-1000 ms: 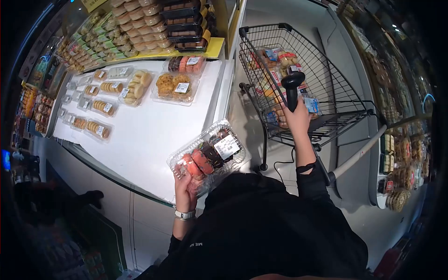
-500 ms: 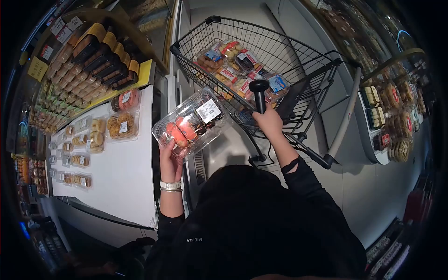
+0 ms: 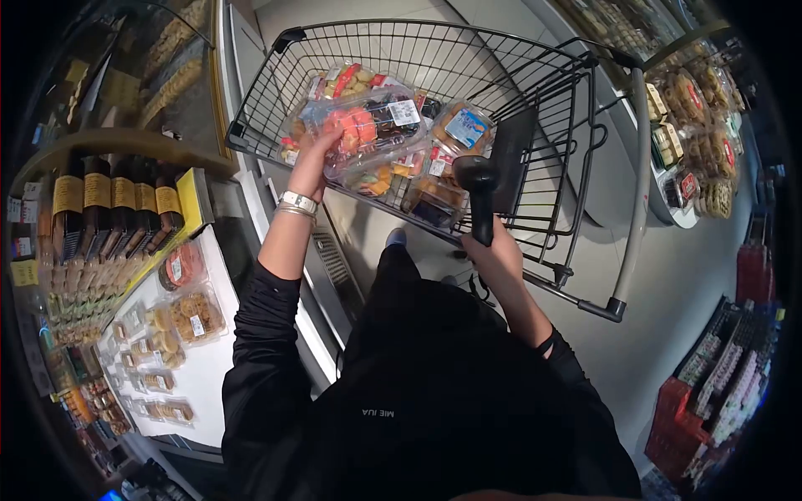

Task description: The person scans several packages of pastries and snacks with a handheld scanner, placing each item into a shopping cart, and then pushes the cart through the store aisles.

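So the left hand (image 3: 316, 159) has its fingers clamped on a clear plastic box (image 3: 368, 131) of red and dark pastries, white label facing up. The box is over the shopping cart (image 3: 555, 200), right above the other packs (image 3: 376, 179) in there; can't tell if it's touching them. Right hand (image 3: 499, 255) is wrapped around the handle of a black scanner (image 3: 479, 196), held near the cart's side. Over on the left there's a white table (image 3: 219, 351) with more boxed treats (image 3: 197, 316) on it.
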Action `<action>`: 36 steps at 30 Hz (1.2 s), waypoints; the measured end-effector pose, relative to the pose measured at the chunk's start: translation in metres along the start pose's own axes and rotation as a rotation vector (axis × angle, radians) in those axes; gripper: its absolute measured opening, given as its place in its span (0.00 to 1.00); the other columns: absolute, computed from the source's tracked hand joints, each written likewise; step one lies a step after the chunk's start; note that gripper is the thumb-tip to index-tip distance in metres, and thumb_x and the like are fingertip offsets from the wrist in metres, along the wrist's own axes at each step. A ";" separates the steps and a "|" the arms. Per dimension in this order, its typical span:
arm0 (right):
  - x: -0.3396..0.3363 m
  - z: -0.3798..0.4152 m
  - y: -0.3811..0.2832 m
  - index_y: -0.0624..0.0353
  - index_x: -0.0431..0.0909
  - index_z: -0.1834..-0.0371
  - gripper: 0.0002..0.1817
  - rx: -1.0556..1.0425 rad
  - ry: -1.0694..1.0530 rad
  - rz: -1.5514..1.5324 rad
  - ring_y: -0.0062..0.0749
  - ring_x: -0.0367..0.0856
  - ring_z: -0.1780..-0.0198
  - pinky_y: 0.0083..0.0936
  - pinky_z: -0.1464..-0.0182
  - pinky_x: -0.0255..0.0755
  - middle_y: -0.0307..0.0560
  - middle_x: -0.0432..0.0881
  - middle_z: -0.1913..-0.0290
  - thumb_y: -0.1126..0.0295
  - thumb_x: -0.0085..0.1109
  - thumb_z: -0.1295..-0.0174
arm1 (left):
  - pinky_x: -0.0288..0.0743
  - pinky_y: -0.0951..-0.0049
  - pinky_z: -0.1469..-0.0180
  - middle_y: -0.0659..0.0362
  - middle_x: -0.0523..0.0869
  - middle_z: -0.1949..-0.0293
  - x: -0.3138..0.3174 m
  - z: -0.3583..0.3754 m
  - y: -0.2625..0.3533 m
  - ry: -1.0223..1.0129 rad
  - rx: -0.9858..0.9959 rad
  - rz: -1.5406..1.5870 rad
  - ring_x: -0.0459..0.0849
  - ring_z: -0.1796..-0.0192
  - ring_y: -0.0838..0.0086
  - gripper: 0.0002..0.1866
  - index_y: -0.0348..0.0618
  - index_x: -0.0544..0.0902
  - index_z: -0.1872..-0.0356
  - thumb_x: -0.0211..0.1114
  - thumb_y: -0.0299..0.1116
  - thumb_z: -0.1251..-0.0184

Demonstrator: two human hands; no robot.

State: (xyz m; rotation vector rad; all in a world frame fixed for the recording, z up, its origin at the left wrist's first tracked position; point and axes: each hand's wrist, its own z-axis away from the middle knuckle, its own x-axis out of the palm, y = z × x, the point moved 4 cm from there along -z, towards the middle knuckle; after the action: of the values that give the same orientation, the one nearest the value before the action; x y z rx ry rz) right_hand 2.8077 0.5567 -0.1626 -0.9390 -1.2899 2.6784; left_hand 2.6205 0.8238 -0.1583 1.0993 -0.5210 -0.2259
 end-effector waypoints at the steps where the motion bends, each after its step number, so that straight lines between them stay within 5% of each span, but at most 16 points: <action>1: 0.002 -0.004 0.001 0.55 0.72 0.51 0.23 -0.022 0.008 -0.066 0.51 0.80 0.66 0.37 0.61 0.71 0.54 0.80 0.72 0.58 0.59 0.51 | 0.78 0.69 0.56 0.55 0.77 0.51 -0.005 -0.047 -0.013 0.052 -0.048 -0.127 0.80 0.54 0.69 0.26 0.39 0.66 0.46 0.64 0.38 0.43; 8: -0.007 -0.023 -0.023 0.55 0.75 0.59 0.20 -0.010 0.064 -0.053 0.46 0.81 0.68 0.33 0.65 0.72 0.47 0.82 0.73 0.61 0.63 0.56 | 0.78 0.69 0.61 0.56 0.79 0.57 -0.040 -0.202 -0.116 -0.081 -0.437 -0.385 0.81 0.58 0.71 0.25 0.38 0.69 0.48 0.66 0.37 0.45; 9: -0.010 -0.024 -0.031 0.53 0.76 0.63 0.17 -0.037 0.095 -0.013 0.43 0.81 0.70 0.34 0.66 0.72 0.44 0.82 0.74 0.62 0.64 0.58 | 0.79 0.71 0.63 0.49 0.76 0.52 -0.054 -0.221 -0.136 -0.155 -0.465 -0.406 0.81 0.56 0.65 0.41 0.31 0.58 0.40 0.70 0.40 0.50; 10: -0.011 -0.027 -0.031 0.53 0.76 0.63 0.17 -0.011 0.108 -0.020 0.43 0.81 0.70 0.34 0.66 0.72 0.44 0.82 0.74 0.62 0.64 0.58 | 0.79 0.71 0.63 0.49 0.76 0.52 -0.059 -0.232 -0.139 -0.178 -0.482 -0.416 0.81 0.56 0.65 0.41 0.31 0.58 0.40 0.70 0.40 0.50; 12: -0.010 -0.031 -0.032 0.56 0.75 0.58 0.20 -0.049 0.062 0.140 0.39 0.82 0.70 0.28 0.65 0.74 0.40 0.84 0.72 0.70 0.62 0.60 | 0.76 0.74 0.71 0.52 0.79 0.57 -0.070 -0.240 -0.149 -0.280 -0.609 -0.518 0.81 0.63 0.71 0.38 0.32 0.63 0.41 0.71 0.41 0.50; 14: -0.011 -0.034 -0.033 0.55 0.76 0.59 0.21 -0.011 0.068 0.107 0.41 0.82 0.69 0.31 0.65 0.74 0.41 0.84 0.72 0.67 0.63 0.61 | 0.71 0.75 0.77 0.55 0.81 0.62 -0.084 -0.252 -0.156 -0.276 -0.596 -0.614 0.78 0.71 0.74 0.36 0.35 0.67 0.43 0.68 0.47 0.47; 16: -0.012 -0.037 -0.034 0.55 0.76 0.60 0.21 0.012 0.044 0.138 0.42 0.82 0.69 0.31 0.65 0.74 0.41 0.84 0.72 0.67 0.63 0.62 | 0.67 0.75 0.79 0.56 0.82 0.68 -0.110 -0.273 -0.169 -0.292 -0.646 -1.024 0.75 0.77 0.75 0.35 0.36 0.69 0.44 0.62 0.55 0.44; 17: -0.011 -0.039 -0.029 0.55 0.76 0.60 0.21 0.011 0.046 0.167 0.42 0.82 0.68 0.32 0.64 0.74 0.41 0.83 0.72 0.66 0.63 0.62 | 0.68 0.74 0.79 0.55 0.82 0.67 -0.113 -0.273 -0.172 -0.297 -0.568 -1.140 0.75 0.78 0.74 0.38 0.37 0.69 0.44 0.55 0.62 0.43; 20: -0.012 -0.040 -0.029 0.53 0.76 0.66 0.19 -0.007 0.089 0.122 0.49 0.79 0.74 0.40 0.68 0.71 0.50 0.77 0.81 0.60 0.63 0.64 | 0.70 0.73 0.78 0.54 0.82 0.66 -0.089 -0.253 -0.164 -0.206 -0.542 -1.050 0.78 0.77 0.72 0.39 0.37 0.69 0.43 0.54 0.64 0.44; 24: -0.012 -0.039 -0.027 0.54 0.75 0.65 0.19 -0.028 0.111 0.135 0.49 0.78 0.73 0.40 0.68 0.71 0.51 0.77 0.81 0.60 0.63 0.64 | 0.74 0.68 0.74 0.50 0.83 0.59 -0.092 -0.260 -0.178 -0.227 -0.554 -1.181 0.83 0.70 0.65 0.40 0.37 0.67 0.41 0.51 0.64 0.42; 25: -0.011 -0.037 -0.028 0.54 0.75 0.65 0.20 -0.017 0.105 0.139 0.50 0.78 0.73 0.40 0.68 0.71 0.51 0.77 0.81 0.60 0.63 0.64 | 0.77 0.64 0.63 0.46 0.82 0.57 -0.093 -0.261 -0.175 -0.224 -0.582 -1.240 0.84 0.63 0.58 0.39 0.35 0.69 0.44 0.51 0.63 0.42; 26: -0.011 -0.037 -0.029 0.54 0.76 0.64 0.20 -0.012 0.098 0.147 0.50 0.78 0.73 0.40 0.68 0.71 0.51 0.77 0.81 0.60 0.63 0.64 | 0.77 0.64 0.63 0.46 0.82 0.57 -0.091 -0.263 -0.172 -0.216 -0.573 -1.236 0.84 0.63 0.58 0.39 0.35 0.69 0.44 0.51 0.63 0.42; 28: -0.009 -0.034 -0.028 0.54 0.75 0.64 0.20 -0.033 0.091 0.151 0.50 0.78 0.73 0.40 0.68 0.71 0.51 0.77 0.81 0.60 0.63 0.64 | 0.73 0.61 0.50 0.41 0.81 0.54 -0.079 -0.259 -0.160 -0.354 -0.372 -1.526 0.81 0.53 0.53 0.38 0.33 0.72 0.47 0.51 0.62 0.42; 29: -0.009 -0.033 -0.027 0.54 0.75 0.63 0.21 -0.044 0.080 0.153 0.50 0.78 0.73 0.40 0.68 0.71 0.51 0.77 0.80 0.60 0.63 0.63 | 0.69 0.60 0.43 0.38 0.79 0.53 -0.081 -0.253 -0.152 -0.163 -0.349 -1.539 0.77 0.46 0.52 0.36 0.32 0.74 0.48 0.51 0.60 0.40; 36: -0.004 -0.005 -0.019 0.52 0.74 0.58 0.23 -0.204 0.065 0.222 0.49 0.80 0.70 0.39 0.66 0.72 0.51 0.80 0.74 0.60 0.64 0.61 | 0.71 0.57 0.49 0.40 0.80 0.56 -0.037 -0.149 -0.077 -0.429 -0.062 -1.676 0.79 0.52 0.49 0.27 0.34 0.79 0.57 0.52 0.52 0.38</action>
State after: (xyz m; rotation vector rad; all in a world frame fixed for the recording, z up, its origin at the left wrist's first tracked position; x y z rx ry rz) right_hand 2.8090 0.5713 -0.1498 -1.2507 -1.5535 2.6828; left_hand 2.6702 0.9221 -0.2896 1.1836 0.1775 -1.9389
